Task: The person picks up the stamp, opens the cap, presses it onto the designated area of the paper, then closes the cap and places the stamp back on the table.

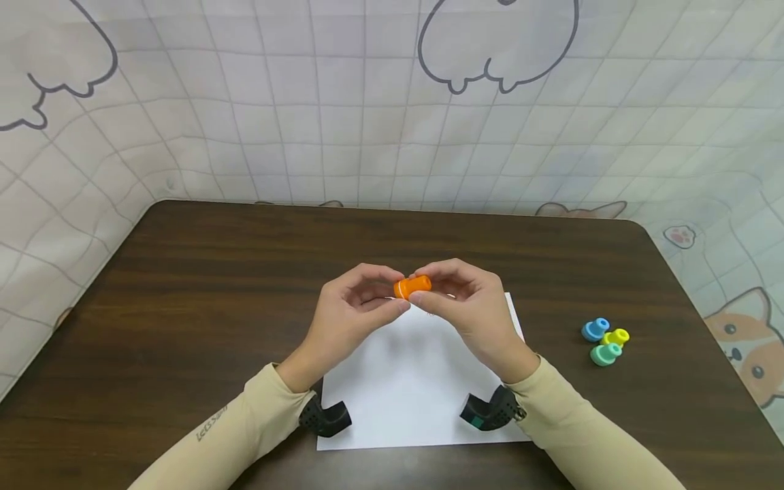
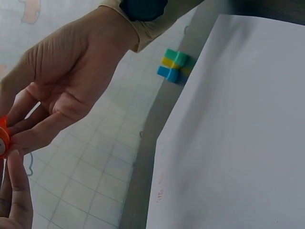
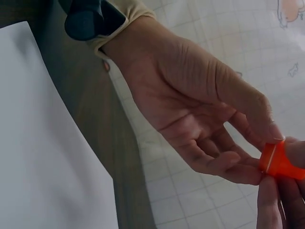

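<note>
A small orange stamp [image 1: 413,286], cylindrical with a thin pale line around it near the left end, is held up over the far edge of the white paper [image 1: 422,381]. My left hand [image 1: 358,303] pinches its left end between thumb and fingertips. From the other side, the thumb and fingers of my right hand [image 1: 468,306] grip the narrower end. In the left wrist view, a pale round face shows on the orange stamp [image 2: 3,143] at the frame's edge. The right wrist view shows the left hand's fingertips on the wider end.
Blue [image 1: 595,329], yellow [image 1: 615,337] and green [image 1: 606,354] stamps of similar shape stand grouped right of the paper on the dark wooden table [image 1: 245,258]. Faint red marks [image 2: 160,188] show near the paper's edge. A patterned white cloth [image 1: 343,122] hangs behind the table.
</note>
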The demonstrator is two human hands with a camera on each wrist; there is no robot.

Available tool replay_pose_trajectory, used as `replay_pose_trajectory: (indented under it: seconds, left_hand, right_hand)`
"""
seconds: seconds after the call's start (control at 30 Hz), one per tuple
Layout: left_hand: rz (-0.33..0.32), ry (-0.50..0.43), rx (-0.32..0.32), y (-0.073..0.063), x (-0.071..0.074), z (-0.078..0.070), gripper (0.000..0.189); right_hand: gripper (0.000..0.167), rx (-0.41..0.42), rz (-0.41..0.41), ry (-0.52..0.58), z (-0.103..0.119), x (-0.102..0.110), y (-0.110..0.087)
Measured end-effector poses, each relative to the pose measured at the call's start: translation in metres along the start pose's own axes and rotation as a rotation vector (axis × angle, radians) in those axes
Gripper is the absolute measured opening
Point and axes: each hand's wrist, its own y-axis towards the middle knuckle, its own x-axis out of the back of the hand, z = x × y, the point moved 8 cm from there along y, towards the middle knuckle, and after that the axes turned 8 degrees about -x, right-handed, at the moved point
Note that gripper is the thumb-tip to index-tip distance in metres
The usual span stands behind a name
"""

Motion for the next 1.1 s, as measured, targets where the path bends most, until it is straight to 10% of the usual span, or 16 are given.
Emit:
replay_pose_trajectory:
  seconds: [1.1]
  left_hand:
    - [-0.032, 0.038, -0.074, -0.002, 0.007, 0.005, 0.03]
  right_hand:
    - [0.031, -0.009, 0.021, 0.152, -0.01, -0.005, -0.001]
